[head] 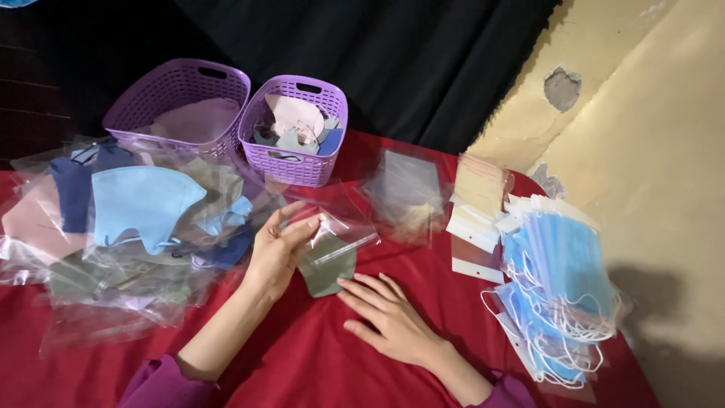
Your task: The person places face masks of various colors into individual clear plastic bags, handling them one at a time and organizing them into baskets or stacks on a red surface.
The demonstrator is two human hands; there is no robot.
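My left hand point(278, 249) holds the mouth of a clear plastic bag point(343, 227) above the red cloth, fingers curled on its edge. A grey-green folded face mask point(326, 268) lies half inside that bag. My right hand point(389, 317) rests flat on the cloth, its fingertips touching the lower edge of the mask.
Bagged masks in blue, pink and green pile up at left point(143, 204). Two purple baskets point(298, 170) point(162, 121) with masks stand at the back. Empty clear bags point(408, 193), white card headers point(472, 227) and a stack of blue surgical masks point(563, 279) lie right. The red table point(317, 355) ends near a tan wall.
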